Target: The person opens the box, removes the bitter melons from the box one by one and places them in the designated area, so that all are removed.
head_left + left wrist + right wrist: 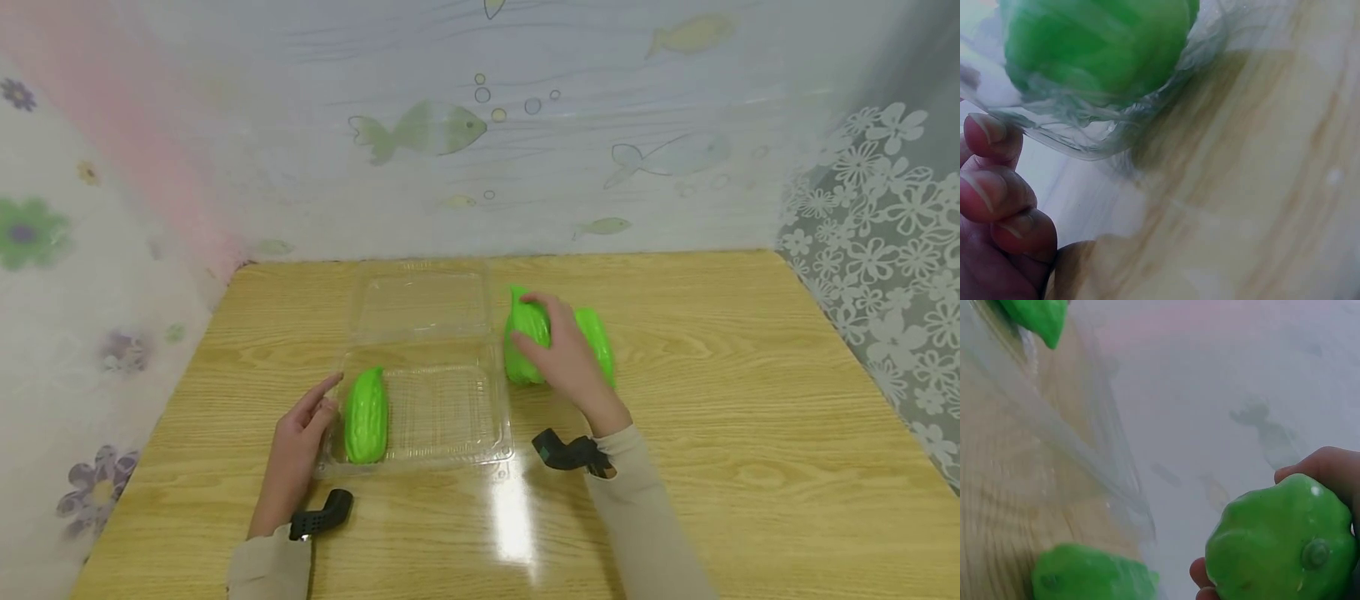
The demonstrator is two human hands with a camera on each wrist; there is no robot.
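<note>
A clear plastic clamshell box [450, 417] lies with its lid flipped back on the table. Inside, along its left wall, rests a green ribbed gourd [367, 421]. My left hand [300, 429] holds the box's left rim; in the left wrist view its curled fingers [997, 194] touch the edge. To the right of the box, my right hand [566, 358] grips another green ribbed gourd [528, 321], its rounded end facing the right wrist camera. A further gourd [597, 346] sits just right of that hand, which partly covers it.
The transparent lid [420, 304] spreads toward the back wall [525, 192], which is covered with a fish print. Each wrist wears a black camera mount [566, 454]. Light glares off the wooden table [712, 375] in front of the box.
</note>
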